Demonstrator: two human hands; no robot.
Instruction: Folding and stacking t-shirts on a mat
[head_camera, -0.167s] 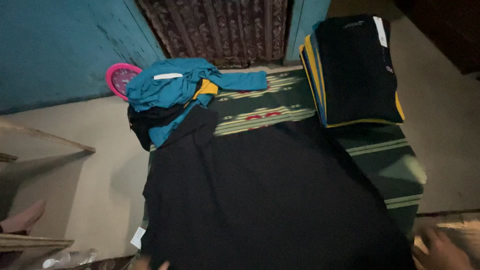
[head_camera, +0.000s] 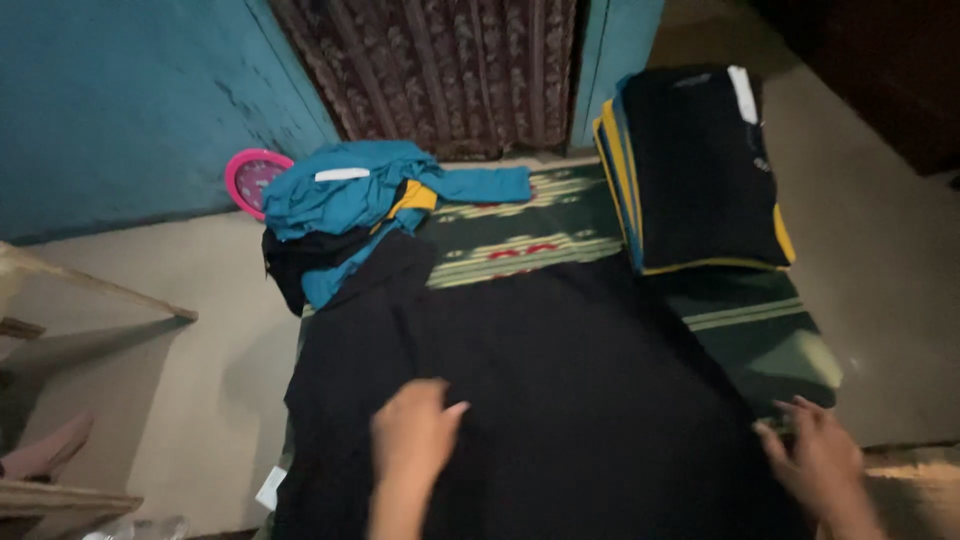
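Observation:
A black garment (head_camera: 560, 380) lies spread flat over a green patterned mat (head_camera: 750, 330) on the floor. My left hand (head_camera: 412, 432) rests palm down on the garment's near left part, fingers together. At the garment's right edge, my right hand (head_camera: 815, 462) touches the cloth where it meets the mat, its fingers spread. Neither hand holds anything. A stack of folded black, blue and yellow garments (head_camera: 695, 170) sits on the mat's far right. A loose heap of teal, yellow and black clothes (head_camera: 350, 205) lies at the far left.
A pink round clock (head_camera: 252, 178) leans on the blue wall (head_camera: 120, 100) behind the heap. A patterned brown curtain (head_camera: 440, 70) hangs at the back. A white tag (head_camera: 270, 487) sticks out at the garment's near left. Someone's foot (head_camera: 45, 455) shows at the left edge.
Both hands have moved up from the bottom edge onto the black garment. The camera has tilted slightly, shifting the scene down.

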